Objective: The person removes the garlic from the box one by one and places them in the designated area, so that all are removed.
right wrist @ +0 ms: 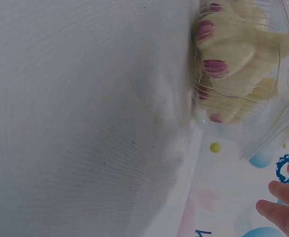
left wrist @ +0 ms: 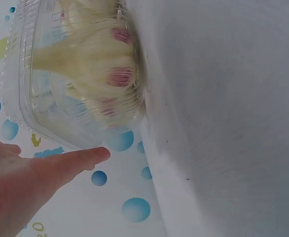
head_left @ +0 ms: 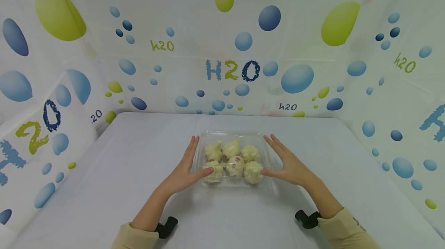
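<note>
A clear plastic clamshell box [head_left: 227,134] rests on the white table in front of me. Inside it lie several pale garlic bulbs [head_left: 235,166], some with purple patches that show well in both wrist views. My left hand [head_left: 184,173] is at the box's left side, fingers straight and thumb stretched over its front corner. On the other side my right hand [head_left: 290,166] mirrors it, fingers spread and thumb tip by the front right corner. In the right wrist view, the right fingertips [right wrist: 272,210] stand apart from the box wall. Neither hand curls round the box.
A white cloth covers the table [head_left: 139,156]. Behind and at both sides hangs a white sheet [head_left: 194,21] printed with blue and green drops and H2O lettering. Black wrist cameras [head_left: 167,227] are strapped below both hands, by the beige sleeves [head_left: 135,236].
</note>
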The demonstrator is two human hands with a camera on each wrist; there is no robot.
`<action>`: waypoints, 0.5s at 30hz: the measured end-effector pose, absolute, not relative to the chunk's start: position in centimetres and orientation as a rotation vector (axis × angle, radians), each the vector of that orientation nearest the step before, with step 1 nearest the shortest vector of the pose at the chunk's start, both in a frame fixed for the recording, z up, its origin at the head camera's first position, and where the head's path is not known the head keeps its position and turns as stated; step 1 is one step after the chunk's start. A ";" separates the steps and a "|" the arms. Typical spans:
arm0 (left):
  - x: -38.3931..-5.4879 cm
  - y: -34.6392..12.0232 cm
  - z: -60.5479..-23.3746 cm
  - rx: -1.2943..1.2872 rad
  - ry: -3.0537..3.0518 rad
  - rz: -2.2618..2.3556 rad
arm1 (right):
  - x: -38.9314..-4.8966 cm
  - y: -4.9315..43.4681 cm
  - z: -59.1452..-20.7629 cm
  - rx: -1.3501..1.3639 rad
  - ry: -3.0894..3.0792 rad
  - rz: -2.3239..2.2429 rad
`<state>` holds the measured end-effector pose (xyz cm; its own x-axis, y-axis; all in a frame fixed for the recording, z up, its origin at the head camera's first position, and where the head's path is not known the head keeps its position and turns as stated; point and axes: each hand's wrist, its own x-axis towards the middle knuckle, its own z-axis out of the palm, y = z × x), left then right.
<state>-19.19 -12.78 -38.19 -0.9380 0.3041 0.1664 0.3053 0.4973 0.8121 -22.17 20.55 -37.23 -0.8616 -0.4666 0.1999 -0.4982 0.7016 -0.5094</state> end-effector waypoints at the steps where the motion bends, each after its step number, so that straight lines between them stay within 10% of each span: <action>1: -19.2 -12.8 -38.3 -0.547 -2.717 -1.484 | -22.2 20.5 -37.3 0.809 -2.847 0.883; 15: -19.2 -12.5 -39.3 -0.486 -2.693 -1.687 | -22.2 19.9 -38.0 0.841 -2.850 0.898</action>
